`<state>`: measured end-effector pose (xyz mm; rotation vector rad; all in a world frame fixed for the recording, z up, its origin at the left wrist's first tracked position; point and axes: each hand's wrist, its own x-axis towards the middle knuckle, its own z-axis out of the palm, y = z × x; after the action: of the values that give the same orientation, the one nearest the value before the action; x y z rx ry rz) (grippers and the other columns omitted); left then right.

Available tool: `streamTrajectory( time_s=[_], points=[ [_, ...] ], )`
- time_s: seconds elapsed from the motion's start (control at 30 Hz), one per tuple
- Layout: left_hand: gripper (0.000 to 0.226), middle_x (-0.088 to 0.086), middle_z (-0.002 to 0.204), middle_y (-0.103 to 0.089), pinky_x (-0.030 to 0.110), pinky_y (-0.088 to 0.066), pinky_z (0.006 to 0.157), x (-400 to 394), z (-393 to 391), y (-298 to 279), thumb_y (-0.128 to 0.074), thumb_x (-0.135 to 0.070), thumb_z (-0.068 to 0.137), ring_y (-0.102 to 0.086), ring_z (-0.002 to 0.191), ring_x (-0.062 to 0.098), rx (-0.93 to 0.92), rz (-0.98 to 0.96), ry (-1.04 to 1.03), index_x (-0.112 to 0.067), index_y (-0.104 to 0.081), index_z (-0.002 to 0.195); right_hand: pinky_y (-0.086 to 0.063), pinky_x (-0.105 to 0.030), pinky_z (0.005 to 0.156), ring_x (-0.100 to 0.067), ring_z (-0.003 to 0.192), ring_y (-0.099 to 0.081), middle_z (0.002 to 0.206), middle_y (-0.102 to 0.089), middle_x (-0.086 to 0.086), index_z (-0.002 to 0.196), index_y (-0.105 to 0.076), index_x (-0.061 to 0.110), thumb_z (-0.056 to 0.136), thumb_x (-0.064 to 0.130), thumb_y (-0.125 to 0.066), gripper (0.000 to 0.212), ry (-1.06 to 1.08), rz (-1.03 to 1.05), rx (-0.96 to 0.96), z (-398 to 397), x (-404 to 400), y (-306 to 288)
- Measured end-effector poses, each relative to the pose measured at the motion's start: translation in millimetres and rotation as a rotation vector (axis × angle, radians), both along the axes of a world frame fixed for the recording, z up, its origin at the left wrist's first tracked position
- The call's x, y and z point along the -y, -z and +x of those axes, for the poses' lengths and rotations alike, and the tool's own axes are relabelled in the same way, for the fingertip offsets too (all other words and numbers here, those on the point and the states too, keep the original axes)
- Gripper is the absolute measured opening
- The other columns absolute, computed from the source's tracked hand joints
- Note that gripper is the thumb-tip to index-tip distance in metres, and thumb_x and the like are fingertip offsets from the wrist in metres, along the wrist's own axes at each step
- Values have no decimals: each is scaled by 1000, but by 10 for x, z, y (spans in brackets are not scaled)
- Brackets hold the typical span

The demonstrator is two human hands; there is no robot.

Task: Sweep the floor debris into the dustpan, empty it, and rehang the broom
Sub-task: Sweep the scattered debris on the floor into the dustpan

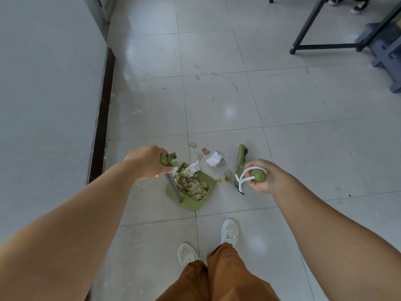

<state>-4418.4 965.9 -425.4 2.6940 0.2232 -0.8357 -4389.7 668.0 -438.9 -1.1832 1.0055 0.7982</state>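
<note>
A green dustpan (196, 205) stands on the tiled floor in front of my feet, holding a heap of pale scraps. My left hand (147, 161) grips the green top of its metal handle (173, 186). My right hand (263, 175) holds the green knob end of the broom, with a white hanging loop (242, 179) sticking out of it. The green broom head (240, 158) rests on the floor right of the pan. Between pan and broom lie a white paper piece (214, 159) and some small brown scraps (205, 151).
A wall with a dark baseboard (102, 118) runs along the left. At the far right stand a dark metal table frame (308, 29) and a blue-grey stand (388, 55). Another person's shoes (360, 6) show at the top right. My own white shoes (229, 231) are just behind the pan.
</note>
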Motion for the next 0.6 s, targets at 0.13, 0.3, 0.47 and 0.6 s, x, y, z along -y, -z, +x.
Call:
streamTrajectory(
  time_s=[0.13,0.3,0.47,0.6],
  points=[
    [16,-8,70,-72,30,-50,69,10,-34,-9,-72,-44,84,-65,74,11,0,-1,-11,-31,-67,93,-42,-13,32,-9,25,-47,36,-46,-4,65,-43,8,92,-1,-43,28,25,12,75,134,43,-107],
    [20,-7,74,-73,32,-52,74,-39,-67,-10,-71,-44,84,-66,77,13,-11,-4,-27,-30,-68,98,-36,-24,42,-15,33,-43,42,-47,-5,62,-46,8,92,10,-48,30,-654,-334,122,249,11,-197],
    [24,-6,77,-72,34,-54,78,-117,-78,-12,-73,-45,83,-65,78,15,-34,3,-44,-28,-68,99,-41,-32,60,-25,60,-49,58,-54,-10,76,-57,4,87,14,-54,16,-867,-497,151,341,-59,-187],
    [31,-3,84,-72,35,-55,82,-180,-88,10,-74,-47,81,-65,82,18,-56,14,-45,-29,-67,106,-39,-23,52,-22,48,-47,53,-57,-8,85,-60,4,82,10,-53,9,-1202,-612,240,443,-130,-175]
  ],
)
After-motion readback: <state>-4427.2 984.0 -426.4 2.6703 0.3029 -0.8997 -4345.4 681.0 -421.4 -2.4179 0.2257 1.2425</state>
